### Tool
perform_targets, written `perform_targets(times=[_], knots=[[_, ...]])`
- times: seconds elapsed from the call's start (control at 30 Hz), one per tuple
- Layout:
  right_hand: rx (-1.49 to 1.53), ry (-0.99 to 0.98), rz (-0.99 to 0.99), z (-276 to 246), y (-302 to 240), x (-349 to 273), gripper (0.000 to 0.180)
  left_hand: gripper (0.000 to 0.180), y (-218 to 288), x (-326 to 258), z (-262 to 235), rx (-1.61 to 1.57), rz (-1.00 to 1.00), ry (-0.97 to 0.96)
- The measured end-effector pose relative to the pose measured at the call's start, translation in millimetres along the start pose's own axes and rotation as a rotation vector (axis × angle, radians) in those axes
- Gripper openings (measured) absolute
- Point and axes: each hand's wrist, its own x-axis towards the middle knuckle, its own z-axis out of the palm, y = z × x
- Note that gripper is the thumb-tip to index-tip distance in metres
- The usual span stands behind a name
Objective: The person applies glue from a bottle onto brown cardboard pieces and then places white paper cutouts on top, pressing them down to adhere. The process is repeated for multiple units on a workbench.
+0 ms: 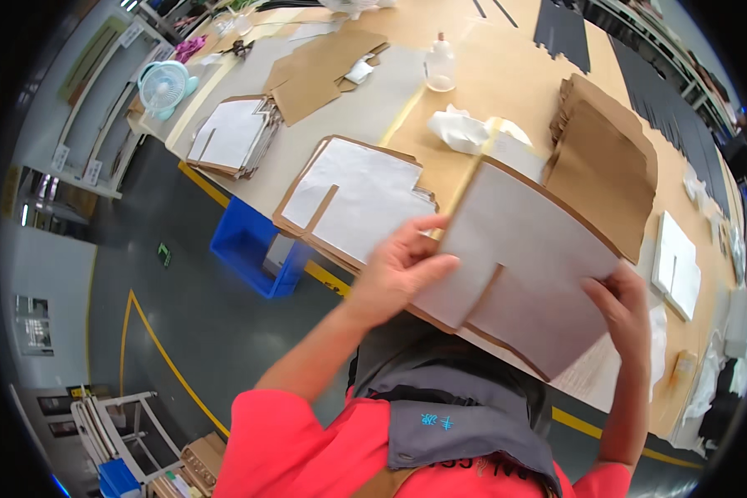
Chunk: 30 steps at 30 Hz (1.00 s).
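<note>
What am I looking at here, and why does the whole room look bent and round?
There is no machine here: a camera worn on a person's head looks down through a very wide lens, which curves straight edges. The left hand and right hand hold one grey-faced cardboard sheet by its opposite edges, above the edge of a long workbench. On the bench lie a stack of similar sheets, another stack farther left, a pile of brown cardboard, a crumpled white cloth and a clear bottle. A blue bin stands on the floor below.
</note>
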Motion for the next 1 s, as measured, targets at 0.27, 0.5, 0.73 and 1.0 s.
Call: perform_targets(times=[0.27,0.5,0.73,1.0], knots=[[0.218,-0.287,-0.027,162,-17,123,0.027,0.046,65,11,-162,0.258,-0.008,0.307],[-0.203,-0.17,-0.244,224,4,153,0.04,0.045,17,48,-229,0.797,-0.035,0.407],[-0.361,-0.035,-0.327,170,24,126,0.04,0.067,-22,73,-175,1.402,0.472,0.332],[-0.702,0.382,-0.44,38,88,126,0.02,0.074,-28,77,-171,1.328,0.292,0.165]])
